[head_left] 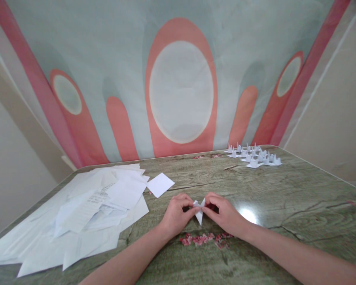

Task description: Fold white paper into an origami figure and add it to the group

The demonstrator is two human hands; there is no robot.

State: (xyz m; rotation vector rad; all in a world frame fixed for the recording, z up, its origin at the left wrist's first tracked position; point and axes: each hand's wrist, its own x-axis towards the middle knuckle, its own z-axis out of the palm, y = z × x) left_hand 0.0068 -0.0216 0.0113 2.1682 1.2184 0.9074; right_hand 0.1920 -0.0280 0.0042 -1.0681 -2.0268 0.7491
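Between my two hands is a small white origami crane [199,215], one point of it directed down toward me and others rising at the top. My left hand [178,213] pinches its left side between thumb and fingers. On the opposite side, my right hand [222,211] pinches it the same way, near the upright right tip. The fingertips cover part of the folds. Just beyond my left hand lies a square white sheet of paper [160,185], flat on the table.
A wide, loose pile of white papers [86,209], some with writing, spreads over the left of the wood-patterned table [284,198]. Several folded white paper cranes [253,156] stand grouped at the far right. A patterned backdrop [180,91] rises behind the table's far edge.
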